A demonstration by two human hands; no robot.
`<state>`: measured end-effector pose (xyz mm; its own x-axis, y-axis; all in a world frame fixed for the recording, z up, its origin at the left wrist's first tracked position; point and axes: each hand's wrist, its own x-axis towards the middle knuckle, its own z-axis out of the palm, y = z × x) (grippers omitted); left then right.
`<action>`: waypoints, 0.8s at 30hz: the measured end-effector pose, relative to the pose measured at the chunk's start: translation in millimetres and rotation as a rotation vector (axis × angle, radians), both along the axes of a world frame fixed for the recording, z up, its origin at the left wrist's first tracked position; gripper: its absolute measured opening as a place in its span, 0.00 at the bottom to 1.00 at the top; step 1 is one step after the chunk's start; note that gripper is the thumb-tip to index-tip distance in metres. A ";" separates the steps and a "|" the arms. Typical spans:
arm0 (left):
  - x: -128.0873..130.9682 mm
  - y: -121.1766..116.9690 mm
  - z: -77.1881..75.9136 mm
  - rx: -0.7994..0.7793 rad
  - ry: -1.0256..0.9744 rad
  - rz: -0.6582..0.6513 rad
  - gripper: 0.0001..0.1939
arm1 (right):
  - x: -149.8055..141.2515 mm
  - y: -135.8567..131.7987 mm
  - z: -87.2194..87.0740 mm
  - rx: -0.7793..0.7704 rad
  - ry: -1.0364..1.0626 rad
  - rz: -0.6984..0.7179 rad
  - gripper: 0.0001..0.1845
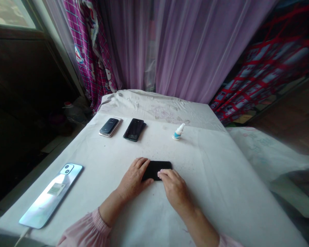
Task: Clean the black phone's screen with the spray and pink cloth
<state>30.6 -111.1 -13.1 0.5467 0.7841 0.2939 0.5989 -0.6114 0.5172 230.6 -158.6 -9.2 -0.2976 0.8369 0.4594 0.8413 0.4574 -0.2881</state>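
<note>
A black phone [156, 166] lies flat and sideways on the white-covered table in front of me. My left hand [135, 176] grips its left end, fingers over the far edge and thumb along the near edge. Over the phone's right part, my right hand [175, 185] pinches a small pale pink wad [159, 172], perhaps cloth or tissue, against the dark screen. Most of that wad is hidden by the fingers. Beyond the right hand a small white bottle [179, 132] with a blue label and pointed nozzle stands upright.
Two stacks of phones lie farther back: a dark phone [109, 126] on a lighter one, and a glossy black phone [133, 129] on another. At the left, a silvery-blue phone [54, 193] has a cable [22, 236] plugged in. Curtains [190, 48] hang behind the table.
</note>
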 end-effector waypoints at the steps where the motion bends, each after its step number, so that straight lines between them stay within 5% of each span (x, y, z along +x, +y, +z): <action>1: 0.0 0.0 0.5 0.000 0.001 -0.002 0.33 | -0.3 0.3 0.3 -0.006 -0.002 0.000 0.14; 10: 0.2 0.5 4.4 0.007 0.014 -0.021 0.32 | -13.0 52.7 4.3 -0.025 -0.061 -0.085 0.11; 19: 0.1 -0.5 1.3 -0.002 -0.004 -0.003 0.32 | -11.3 -3.2 -0.9 -0.006 -0.007 0.010 0.14; 24: 1.0 0.3 2.5 -0.002 0.000 -0.008 0.32 | -14.8 11.6 1.7 -0.044 -0.022 -0.010 0.13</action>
<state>31.7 -110.8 -10.6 0.5532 0.7801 0.2922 0.5938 -0.6153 0.5185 215.8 -147.0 -7.4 -0.2985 0.8593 0.4152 0.8524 0.4358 -0.2890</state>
